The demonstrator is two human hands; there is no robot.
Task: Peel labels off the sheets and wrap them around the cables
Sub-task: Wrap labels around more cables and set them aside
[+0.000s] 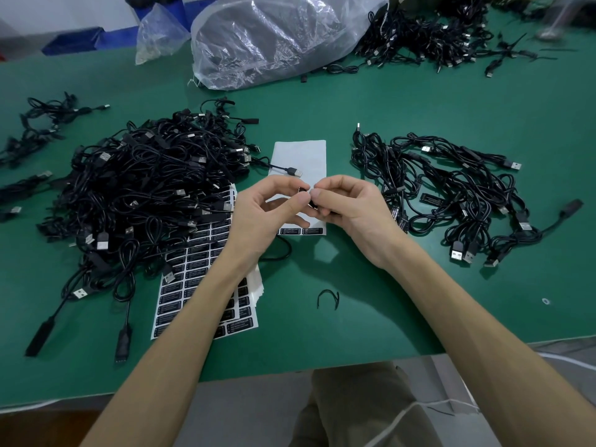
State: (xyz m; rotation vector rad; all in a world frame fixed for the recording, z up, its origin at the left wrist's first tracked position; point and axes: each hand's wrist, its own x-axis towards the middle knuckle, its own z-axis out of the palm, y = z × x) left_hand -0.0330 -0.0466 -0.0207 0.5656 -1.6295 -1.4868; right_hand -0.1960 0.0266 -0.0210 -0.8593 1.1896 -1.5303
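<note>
A: where's the cable rn?
B: mid-table, lifted just above the nearly stripped label sheet. Both hands on it.
A: axis / heading?
B: only a short black bit shows between the fingertips, looks slanted far-left to near-right. Mostly hidden, so can't tell which end points where.
A: grip?
B: left hand pinches it w/ thumb + forefinger, other fingers loosely curled. Right hand does the same from the opposite side; thumbs nearly touching. Can't tell if a label's betw. the fingers.
A: rest?
B: full label sheets under left forearm, big cable pile left, smaller pile right, on the green table.
</note>
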